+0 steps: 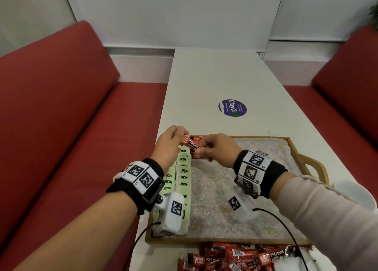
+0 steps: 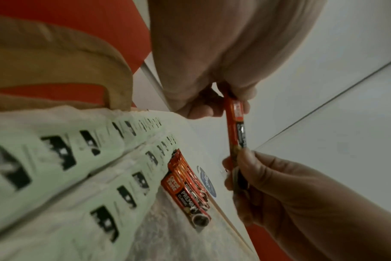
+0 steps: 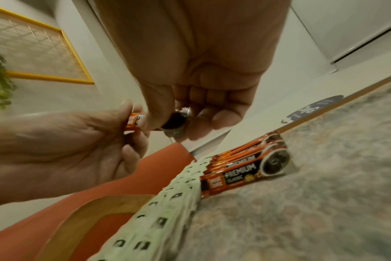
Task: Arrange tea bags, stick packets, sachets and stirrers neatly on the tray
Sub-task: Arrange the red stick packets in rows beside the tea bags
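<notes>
A red and black coffee stick packet point(image 1: 190, 143) is held in the air over the far left corner of the wooden tray point(image 1: 306, 160). My left hand point(image 1: 172, 138) pinches its left end and my right hand point(image 1: 212, 148) pinches its right end. The same packet point(image 2: 235, 127) shows edge-on in the left wrist view, and only its orange end point(image 3: 134, 121) shows in the right wrist view. Below it, a few matching stick packets point(image 3: 246, 169) lie side by side on the tray. Two rows of pale green tea bags point(image 1: 182, 174) run along the tray's left side.
A heap of loose red stick packets point(image 1: 235, 256) lies on the white table point(image 1: 214, 82) in front of the tray. A round purple sticker point(image 1: 232, 108) sits beyond the tray. Red benches point(image 1: 61, 107) flank the table. A white cup point(image 1: 351, 191) stands at the right.
</notes>
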The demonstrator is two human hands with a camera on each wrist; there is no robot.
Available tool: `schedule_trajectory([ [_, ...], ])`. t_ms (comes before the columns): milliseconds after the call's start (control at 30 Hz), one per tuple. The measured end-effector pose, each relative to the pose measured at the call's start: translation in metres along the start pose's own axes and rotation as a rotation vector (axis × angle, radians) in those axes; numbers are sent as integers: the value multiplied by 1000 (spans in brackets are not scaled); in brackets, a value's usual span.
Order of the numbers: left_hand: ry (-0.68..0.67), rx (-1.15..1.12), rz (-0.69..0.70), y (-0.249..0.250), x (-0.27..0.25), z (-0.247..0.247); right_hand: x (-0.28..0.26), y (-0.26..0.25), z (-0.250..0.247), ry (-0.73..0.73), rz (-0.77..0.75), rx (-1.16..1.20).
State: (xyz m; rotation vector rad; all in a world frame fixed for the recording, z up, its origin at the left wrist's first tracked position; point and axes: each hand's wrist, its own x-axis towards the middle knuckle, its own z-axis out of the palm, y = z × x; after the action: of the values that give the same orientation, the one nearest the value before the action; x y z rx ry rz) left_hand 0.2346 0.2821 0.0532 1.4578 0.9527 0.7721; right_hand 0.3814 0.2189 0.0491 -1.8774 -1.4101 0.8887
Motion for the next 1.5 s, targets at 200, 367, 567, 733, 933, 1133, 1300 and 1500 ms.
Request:
schedule_trajectory([
  [200, -28, 391, 95, -5, 9, -1, 1, 16, -12, 82, 32, -183],
  [367, -61, 681, 85, -8, 8, 4, 3, 33, -17, 84, 88, -114],
  [567, -170, 994, 44, -11, 11, 14, 3, 44, -19, 69, 150, -254],
  [733, -201, 1096, 43, -14, 12, 18, 6, 47, -13, 70, 176, -361],
  [933, -274, 1164, 57, -19, 11, 18, 11, 46, -9, 54, 222, -426],
  [1133, -290, 1167, -2, -26, 15, 16, 13, 45, -8, 57, 223, -457],
  [1300, -283, 1164, -22, -30, 17, 16, 12, 44, -8, 63, 207, -443],
  [1500, -255, 1080, 22, -21, 7, 12, 2, 34, -13, 151, 191, -442],
])
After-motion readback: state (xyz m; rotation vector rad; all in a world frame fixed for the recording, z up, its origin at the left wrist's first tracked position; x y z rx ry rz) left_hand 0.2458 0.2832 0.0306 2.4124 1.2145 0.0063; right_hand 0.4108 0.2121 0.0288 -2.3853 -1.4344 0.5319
